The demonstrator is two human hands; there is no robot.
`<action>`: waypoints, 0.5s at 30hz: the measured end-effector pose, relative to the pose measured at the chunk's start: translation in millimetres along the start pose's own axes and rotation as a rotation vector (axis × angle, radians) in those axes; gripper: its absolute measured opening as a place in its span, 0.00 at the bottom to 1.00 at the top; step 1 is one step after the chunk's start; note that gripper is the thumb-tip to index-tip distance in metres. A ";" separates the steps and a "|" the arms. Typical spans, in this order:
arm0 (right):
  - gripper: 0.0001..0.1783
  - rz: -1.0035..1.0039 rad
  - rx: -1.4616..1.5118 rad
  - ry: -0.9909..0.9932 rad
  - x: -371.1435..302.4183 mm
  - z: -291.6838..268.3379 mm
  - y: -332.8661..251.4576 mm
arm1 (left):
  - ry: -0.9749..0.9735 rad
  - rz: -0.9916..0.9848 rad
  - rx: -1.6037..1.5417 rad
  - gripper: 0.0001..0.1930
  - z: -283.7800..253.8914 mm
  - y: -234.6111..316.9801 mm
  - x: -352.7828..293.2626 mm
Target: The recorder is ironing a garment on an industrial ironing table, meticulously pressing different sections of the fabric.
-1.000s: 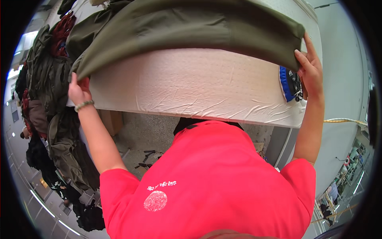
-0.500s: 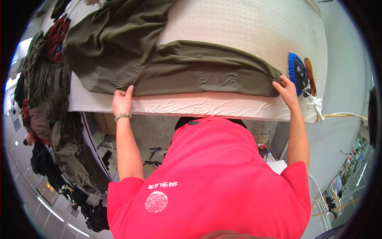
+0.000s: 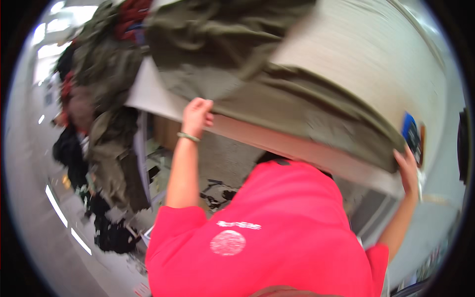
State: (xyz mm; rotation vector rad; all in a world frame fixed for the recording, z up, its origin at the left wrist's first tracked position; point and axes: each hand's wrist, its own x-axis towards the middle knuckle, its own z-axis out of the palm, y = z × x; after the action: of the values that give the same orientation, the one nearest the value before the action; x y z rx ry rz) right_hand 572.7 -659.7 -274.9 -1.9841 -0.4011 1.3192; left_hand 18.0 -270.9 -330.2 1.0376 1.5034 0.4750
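Observation:
An olive-green garment (image 3: 292,106), with smoother patches sewn on it, lies spread along the front of the padded white table (image 3: 376,44). My left hand (image 3: 197,115), a braided band at its wrist, is closed and pinches the garment's near edge, left of middle. At the far right end of the long narrow part, my right hand (image 3: 407,171) holds the garment's end; motion smears its fingers a little. An iron (image 3: 410,129) with a blue base edge stands on the table just beyond that hand.
Olive, dark red and black garments (image 3: 106,74) hang and heap along the table's left side. A cord tied with white cloth (image 3: 421,184) is by the right corner. Under the table are dark items (image 3: 217,194) on the floor. A grey wall (image 3: 448,163) rises at right.
The view has turned, so table and garment appear shifted right and tilted down to the right. Both hands stay at the garment's edge, the left raising the cloth slightly.

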 end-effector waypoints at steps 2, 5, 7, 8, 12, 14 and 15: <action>0.34 -0.012 0.107 -0.002 -25.5 -22.2 18.9 | 0.030 0.077 -0.117 0.09 8.3 2.1 -13.7; 0.35 -0.055 0.258 0.022 -30.5 -39.2 55.0 | 0.088 0.164 -0.241 0.09 25.9 0.3 -18.0; 0.35 -0.042 0.224 -0.031 -5.5 -29.0 52.9 | 0.117 0.175 -0.238 0.10 33.3 7.5 -13.0; 0.36 -0.001 0.197 -0.056 3.3 -17.3 48.6 | 0.117 0.167 -0.221 0.11 36.4 14.4 -4.4; 0.38 0.009 -0.121 0.049 46.2 -13.1 -14.2 | 0.184 0.551 0.002 0.15 18.5 80.0 66.9; 0.39 -0.207 0.053 0.179 52.4 -12.5 -74.0 | 0.357 0.704 -0.181 0.12 -3.7 162.4 67.3; 0.39 -0.373 0.265 0.223 41.0 -12.9 -100.2 | 0.405 0.829 -0.358 0.11 -11.4 201.9 70.9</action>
State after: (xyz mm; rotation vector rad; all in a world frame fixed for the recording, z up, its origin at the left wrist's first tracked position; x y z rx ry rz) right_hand 614.3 -570.0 -229.1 -1.7102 -0.4392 0.8604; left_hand 81.0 -105.2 -209.9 1.2938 1.1953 1.5531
